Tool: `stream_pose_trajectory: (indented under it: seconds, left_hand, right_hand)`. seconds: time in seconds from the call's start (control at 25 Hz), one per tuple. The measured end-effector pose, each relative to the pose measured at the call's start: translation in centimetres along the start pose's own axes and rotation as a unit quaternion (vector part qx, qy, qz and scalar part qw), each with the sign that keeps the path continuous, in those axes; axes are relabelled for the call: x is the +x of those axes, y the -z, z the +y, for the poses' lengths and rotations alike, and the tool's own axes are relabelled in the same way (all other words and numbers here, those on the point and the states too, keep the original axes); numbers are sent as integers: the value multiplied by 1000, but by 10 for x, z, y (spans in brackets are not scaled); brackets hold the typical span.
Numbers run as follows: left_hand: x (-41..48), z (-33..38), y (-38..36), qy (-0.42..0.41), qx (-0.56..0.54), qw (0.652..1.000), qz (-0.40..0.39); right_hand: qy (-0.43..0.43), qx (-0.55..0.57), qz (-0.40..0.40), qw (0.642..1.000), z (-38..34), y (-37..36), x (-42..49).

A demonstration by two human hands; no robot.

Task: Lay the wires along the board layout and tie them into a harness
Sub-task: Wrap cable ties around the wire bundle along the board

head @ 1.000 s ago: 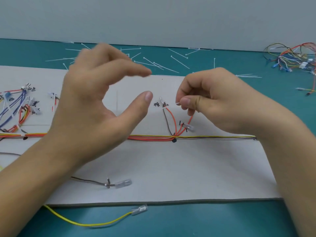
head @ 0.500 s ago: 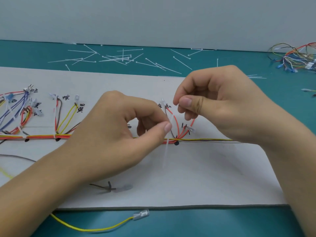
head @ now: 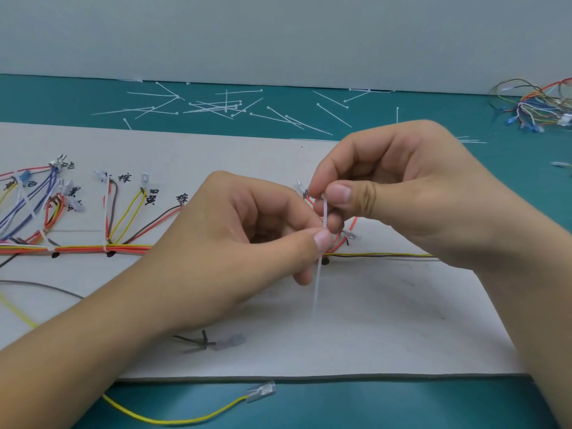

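Observation:
A white layout board (head: 371,320) lies on the teal table, with a horizontal trunk of red, orange and yellow wires (head: 93,249) running across it and branches fanning up to labelled spots. A thin white cable tie (head: 318,283) stands nearly upright at the trunk by a black dot (head: 324,261). My right hand (head: 402,187) pinches the tie's upper end between thumb and forefinger. My left hand (head: 241,243) pinches the tie lower down, right at the trunk. Where the tie meets the wires is hidden behind my left fingers.
Several loose white cable ties (head: 216,106) lie scattered behind the board. A tangle of spare coloured wires (head: 538,106) sits at the far right. A loose yellow wire with a terminal (head: 260,393) lies off the board's front edge; a dark wire with a terminal (head: 216,343) lies on the board.
My left hand came down from mid-air and closed on the tie at the trunk. My right hand shifted slightly left, so the tie now stands upright between both hands.

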State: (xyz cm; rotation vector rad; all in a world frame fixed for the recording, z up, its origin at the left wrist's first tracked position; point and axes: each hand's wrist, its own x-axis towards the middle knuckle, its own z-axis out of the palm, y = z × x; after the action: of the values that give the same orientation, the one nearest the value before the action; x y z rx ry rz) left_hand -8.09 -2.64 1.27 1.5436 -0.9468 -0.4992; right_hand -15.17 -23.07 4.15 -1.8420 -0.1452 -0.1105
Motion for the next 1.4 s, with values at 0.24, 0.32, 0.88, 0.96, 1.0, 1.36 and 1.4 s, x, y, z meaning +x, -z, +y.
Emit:
stream_pose_trajectory:
  seconds: [0.24, 0.32, 0.88, 0.96, 1.0, 1.36, 1.4]
  left_hand:
    - [2, -2, 0, 18, -11, 1000, 9]
    - [2, -2, 0, 18, 2, 1000, 9]
    - [1, -7, -2, -39, 19, 994, 100]
    - [2, -6, -1, -50, 16, 993, 106]
    - [3, -7, -1, -52, 19, 993, 105]
    - [3, -12, 6, -69, 216, 965, 135]
    - [3, -13, 6, -77, 249, 957, 125]
  right_hand:
    - [-27, 16, -5, 999, 0, 5, -1]
    - [-42, 3, -14, 999, 0, 5, -2]
    - [-66, 48, 12, 997, -2, 6, -2]
    - [-62, 79, 27, 995, -4, 7, -2]
    - [-61, 87, 33, 994, -4, 8, -2]
    - [-58, 75, 212, 973, 0, 8, 5]
    - [-47, 40, 248, 967, 1, 10, 6]
